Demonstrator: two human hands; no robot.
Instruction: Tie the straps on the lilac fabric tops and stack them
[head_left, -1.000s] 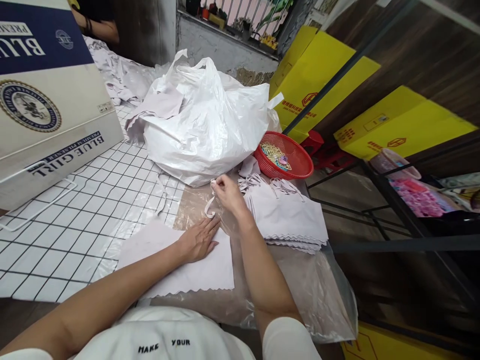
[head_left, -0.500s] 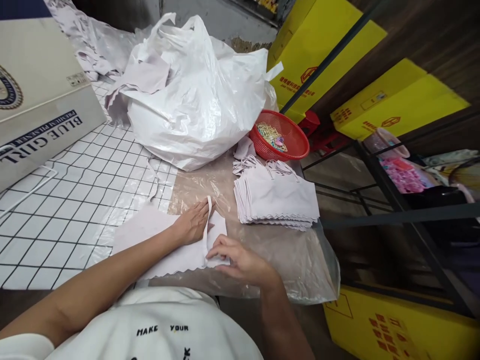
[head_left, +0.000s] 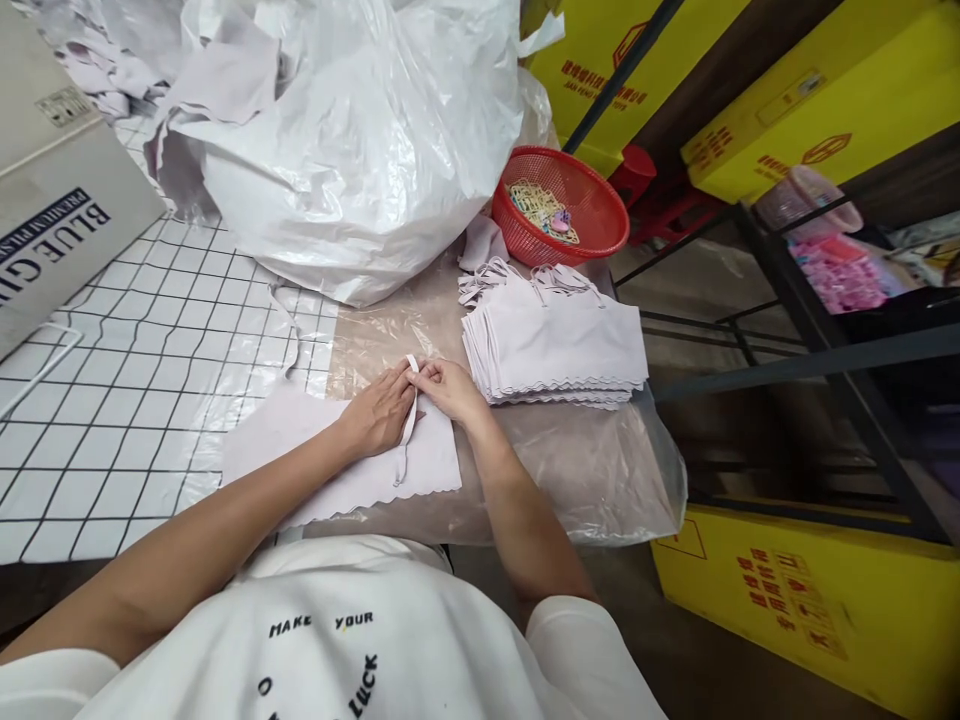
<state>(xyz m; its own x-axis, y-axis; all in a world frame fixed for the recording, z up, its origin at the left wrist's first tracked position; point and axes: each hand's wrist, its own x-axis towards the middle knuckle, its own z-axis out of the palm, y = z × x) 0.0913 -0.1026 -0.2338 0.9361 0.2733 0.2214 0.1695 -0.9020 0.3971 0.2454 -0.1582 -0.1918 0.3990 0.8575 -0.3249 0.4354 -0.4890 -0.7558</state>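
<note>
A pale lilac fabric piece (head_left: pixel 315 460) with a scalloped near edge lies flat on the plastic-covered table in front of me. My left hand (head_left: pixel 379 412) rests flat on it, fingers stretched out and together. My right hand (head_left: pixel 446 388) is just to its right, thumb and finger pinched on the top end of a thin white strap (head_left: pixel 407 425) that runs down over the fabric. The two hands touch at the fingertips.
A neat stack of similar lilac pieces (head_left: pixel 555 345) lies to the right. Behind it stands a red basket (head_left: pixel 592 205) of small clips. A big white plastic bag (head_left: pixel 352 150) of fabric fills the back; a cardboard box (head_left: pixel 52 220) sits at left. Yellow boxes (head_left: pixel 817 600) are on the floor, right.
My right hand has moved from the fabric's near edge up to its far edge, drawing the strap's end beside my left fingertips. The view has tilted further down.
</note>
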